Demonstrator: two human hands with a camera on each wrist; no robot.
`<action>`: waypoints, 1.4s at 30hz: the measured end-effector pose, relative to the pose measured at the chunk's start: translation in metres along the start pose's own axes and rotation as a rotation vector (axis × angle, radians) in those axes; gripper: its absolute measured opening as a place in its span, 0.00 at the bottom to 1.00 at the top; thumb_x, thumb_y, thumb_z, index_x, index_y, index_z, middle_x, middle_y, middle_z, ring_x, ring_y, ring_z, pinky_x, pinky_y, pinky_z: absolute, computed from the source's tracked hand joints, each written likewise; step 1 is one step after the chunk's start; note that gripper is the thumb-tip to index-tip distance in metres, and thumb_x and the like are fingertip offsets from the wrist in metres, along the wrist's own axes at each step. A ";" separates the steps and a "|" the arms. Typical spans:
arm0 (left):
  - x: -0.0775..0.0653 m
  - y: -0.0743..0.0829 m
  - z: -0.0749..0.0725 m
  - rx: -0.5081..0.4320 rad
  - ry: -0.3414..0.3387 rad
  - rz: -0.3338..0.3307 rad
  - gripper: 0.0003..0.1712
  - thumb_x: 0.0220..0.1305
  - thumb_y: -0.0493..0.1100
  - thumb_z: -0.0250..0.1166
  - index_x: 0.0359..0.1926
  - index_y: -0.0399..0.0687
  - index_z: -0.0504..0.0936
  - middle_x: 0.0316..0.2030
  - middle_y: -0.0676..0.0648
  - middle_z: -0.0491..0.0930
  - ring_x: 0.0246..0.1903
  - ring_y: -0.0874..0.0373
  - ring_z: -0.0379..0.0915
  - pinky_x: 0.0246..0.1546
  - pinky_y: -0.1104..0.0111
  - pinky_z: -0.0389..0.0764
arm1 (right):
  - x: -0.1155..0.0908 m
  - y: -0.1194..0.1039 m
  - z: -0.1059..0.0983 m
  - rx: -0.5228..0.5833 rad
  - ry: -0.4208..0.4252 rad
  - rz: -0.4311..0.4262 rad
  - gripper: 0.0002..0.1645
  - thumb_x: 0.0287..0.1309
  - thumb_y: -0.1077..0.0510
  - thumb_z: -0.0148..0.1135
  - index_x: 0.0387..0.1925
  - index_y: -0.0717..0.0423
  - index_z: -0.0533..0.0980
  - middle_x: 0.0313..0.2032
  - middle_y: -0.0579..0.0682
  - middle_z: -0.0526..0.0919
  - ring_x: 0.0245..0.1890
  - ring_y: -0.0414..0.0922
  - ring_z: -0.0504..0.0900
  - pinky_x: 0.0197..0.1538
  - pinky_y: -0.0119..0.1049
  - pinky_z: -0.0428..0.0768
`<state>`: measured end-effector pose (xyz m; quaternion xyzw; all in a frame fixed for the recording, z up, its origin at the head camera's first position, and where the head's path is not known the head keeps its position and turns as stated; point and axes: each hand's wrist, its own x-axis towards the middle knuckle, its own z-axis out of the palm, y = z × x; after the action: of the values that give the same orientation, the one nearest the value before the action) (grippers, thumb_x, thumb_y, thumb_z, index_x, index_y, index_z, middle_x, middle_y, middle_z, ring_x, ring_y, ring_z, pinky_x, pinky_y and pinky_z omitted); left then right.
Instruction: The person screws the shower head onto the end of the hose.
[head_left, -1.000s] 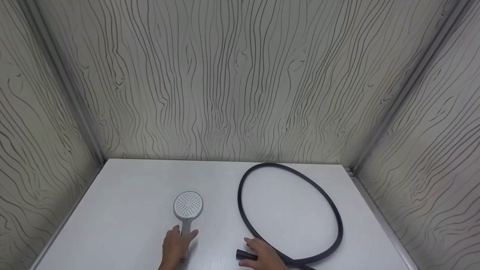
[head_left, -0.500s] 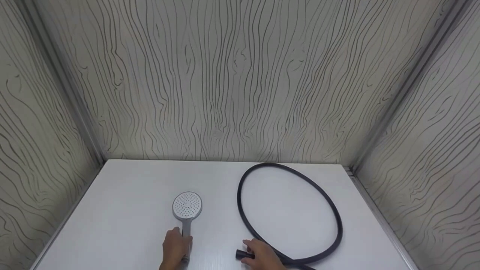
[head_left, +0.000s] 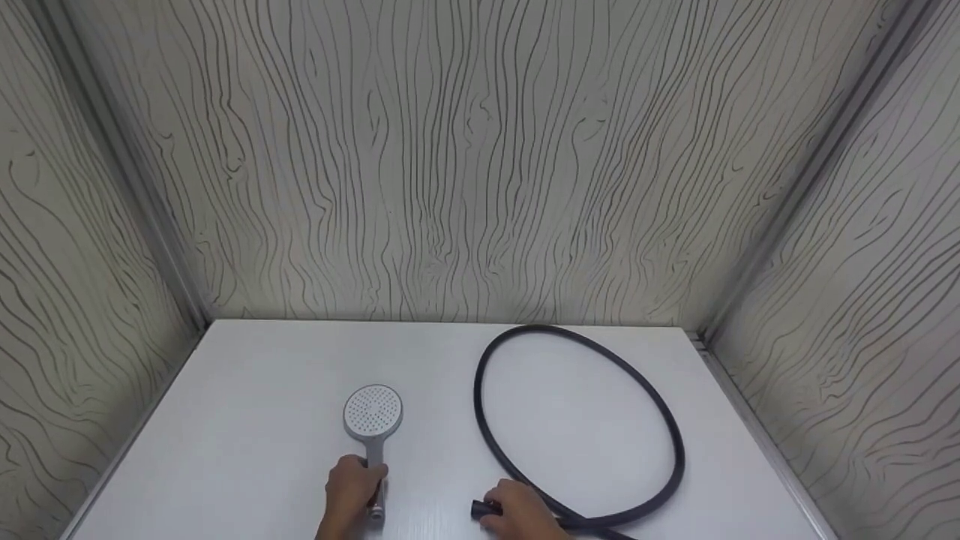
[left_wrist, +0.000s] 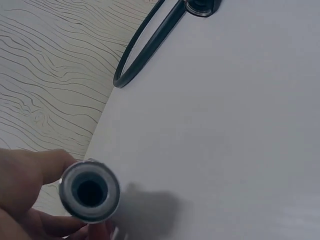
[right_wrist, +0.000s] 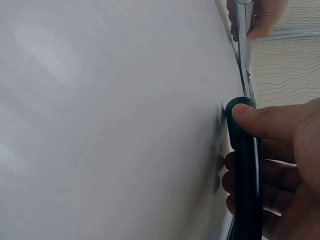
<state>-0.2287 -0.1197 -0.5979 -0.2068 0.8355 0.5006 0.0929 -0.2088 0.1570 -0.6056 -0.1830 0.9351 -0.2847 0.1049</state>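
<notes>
A grey hand shower (head_left: 373,411) with a white perforated face points away from me, left of the middle of the table. My left hand (head_left: 349,486) grips its handle; in the left wrist view the hollow round handle end (left_wrist: 90,192) faces the camera beside my thumb. To the right, a long black hose (head_left: 679,450) lies in one wide loop that crosses itself near the front. My right hand (head_left: 519,511) holds the hose close to its black end fitting (head_left: 484,510). In the right wrist view my thumb presses on the fitting (right_wrist: 244,125) and the fingers curl beneath.
The white tabletop (head_left: 262,390) is enclosed by a wood-grain patterned back wall (head_left: 450,187) and side walls. Metal strips (head_left: 757,450) run along the table's sides. The hose loop reaches the back edge.
My left fingers and thumb have come together around the shower handle, and its end has turned slightly to the right. My right hand's fingers have curled around the hose, which stays in place.
</notes>
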 end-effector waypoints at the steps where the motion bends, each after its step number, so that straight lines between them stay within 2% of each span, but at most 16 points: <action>1: 0.000 0.000 -0.001 -0.012 -0.008 -0.013 0.17 0.60 0.39 0.61 0.42 0.25 0.77 0.23 0.44 0.80 0.23 0.57 0.76 0.21 0.72 0.78 | 0.000 0.000 0.000 0.011 -0.007 0.009 0.11 0.50 0.55 0.70 0.34 0.56 0.84 0.25 0.38 0.75 0.26 0.32 0.69 0.28 0.26 0.72; 7: 0.003 0.000 -0.003 -0.069 -0.050 -0.057 0.18 0.59 0.42 0.62 0.41 0.27 0.79 0.22 0.46 0.80 0.23 0.59 0.75 0.22 0.73 0.76 | 0.000 0.000 -0.002 0.054 -0.043 0.014 0.10 0.51 0.56 0.69 0.34 0.57 0.84 0.24 0.39 0.72 0.26 0.33 0.68 0.28 0.25 0.69; 12: 0.007 -0.003 -0.001 -0.149 -0.072 -0.116 0.20 0.62 0.43 0.63 0.45 0.27 0.79 0.25 0.46 0.79 0.26 0.59 0.75 0.26 0.73 0.76 | -0.003 0.000 -0.003 0.055 -0.045 -0.011 0.09 0.51 0.56 0.68 0.34 0.56 0.85 0.23 0.38 0.70 0.24 0.32 0.65 0.26 0.24 0.66; 18: 0.012 -0.006 0.000 -0.202 -0.107 -0.176 0.23 0.66 0.45 0.60 0.52 0.28 0.75 0.33 0.44 0.79 0.33 0.57 0.74 0.35 0.69 0.78 | -0.004 0.002 -0.005 0.043 -0.035 -0.052 0.09 0.50 0.55 0.66 0.33 0.54 0.84 0.24 0.38 0.76 0.25 0.31 0.69 0.28 0.25 0.71; 22: 0.013 -0.005 -0.001 -0.222 -0.132 -0.173 0.19 0.67 0.45 0.58 0.48 0.31 0.78 0.31 0.45 0.79 0.32 0.58 0.73 0.34 0.70 0.77 | -0.005 0.001 -0.007 0.044 -0.019 -0.068 0.08 0.52 0.55 0.66 0.34 0.53 0.84 0.26 0.38 0.80 0.27 0.30 0.72 0.30 0.26 0.74; 26: 0.015 -0.004 -0.004 -0.222 -0.149 -0.149 0.15 0.67 0.45 0.57 0.42 0.36 0.82 0.27 0.48 0.78 0.28 0.60 0.69 0.29 0.73 0.74 | -0.006 0.001 -0.010 0.058 -0.011 -0.069 0.07 0.55 0.55 0.66 0.34 0.53 0.83 0.25 0.37 0.78 0.26 0.30 0.70 0.29 0.26 0.72; 29: 0.015 -0.003 -0.006 -0.265 -0.162 -0.150 0.14 0.67 0.44 0.57 0.40 0.37 0.82 0.26 0.50 0.77 0.27 0.61 0.67 0.29 0.73 0.73 | -0.005 0.000 -0.010 0.066 -0.005 -0.079 0.05 0.54 0.56 0.65 0.32 0.52 0.83 0.24 0.36 0.76 0.25 0.30 0.69 0.28 0.25 0.71; 34: 0.015 -0.003 -0.007 -0.347 -0.188 -0.169 0.15 0.68 0.44 0.57 0.45 0.35 0.81 0.29 0.49 0.77 0.31 0.59 0.68 0.34 0.71 0.74 | -0.003 -0.001 -0.012 0.084 -0.006 -0.076 0.03 0.54 0.57 0.64 0.28 0.49 0.82 0.21 0.36 0.74 0.22 0.31 0.67 0.26 0.24 0.68; 42: 0.012 0.002 -0.007 -0.421 -0.191 -0.150 0.17 0.69 0.43 0.55 0.49 0.33 0.79 0.30 0.49 0.77 0.31 0.59 0.69 0.35 0.71 0.74 | -0.003 -0.006 -0.016 0.030 0.094 -0.129 0.08 0.56 0.54 0.67 0.34 0.53 0.84 0.26 0.38 0.79 0.26 0.29 0.69 0.28 0.24 0.71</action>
<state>-0.2398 -0.1280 -0.5969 -0.2350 0.6825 0.6726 0.1632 -0.2089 0.1613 -0.5887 -0.2275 0.9210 -0.3130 0.0451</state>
